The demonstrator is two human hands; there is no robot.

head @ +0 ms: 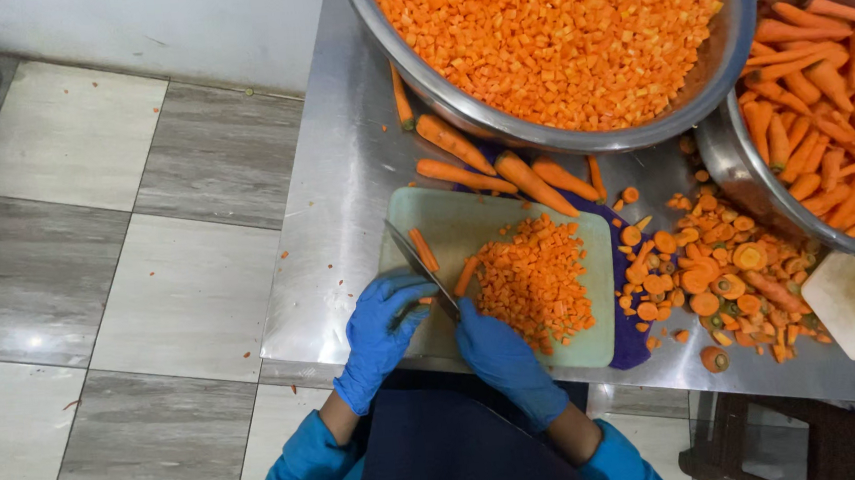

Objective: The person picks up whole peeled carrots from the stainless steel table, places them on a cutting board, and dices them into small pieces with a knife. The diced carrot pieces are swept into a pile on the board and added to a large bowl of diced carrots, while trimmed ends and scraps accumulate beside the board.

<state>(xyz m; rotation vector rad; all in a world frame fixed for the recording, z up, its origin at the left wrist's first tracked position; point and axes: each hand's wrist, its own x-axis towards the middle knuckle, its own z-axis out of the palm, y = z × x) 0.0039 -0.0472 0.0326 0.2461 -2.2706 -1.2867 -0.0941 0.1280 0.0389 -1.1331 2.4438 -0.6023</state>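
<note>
Left hand [381, 325] in blue glove, fingers curled beside the knife [421, 267]; right hand [501, 353] closed round its handle, blade angled across the pale green cutting board [466, 217]. Carrot stick [424, 250] lying against the blade, diced carrot pile [535, 278] just right. Big steel bowl [734, 38] of dice beyond.

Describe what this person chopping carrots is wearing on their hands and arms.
Both hands are covered by bright blue disposable gloves, the left hand and the right hand alike, slightly wrinkled and reaching the wrists. Above them come lighter blue-turquoise long sleeves. A dark navy apron hangs between the arms.
</note>
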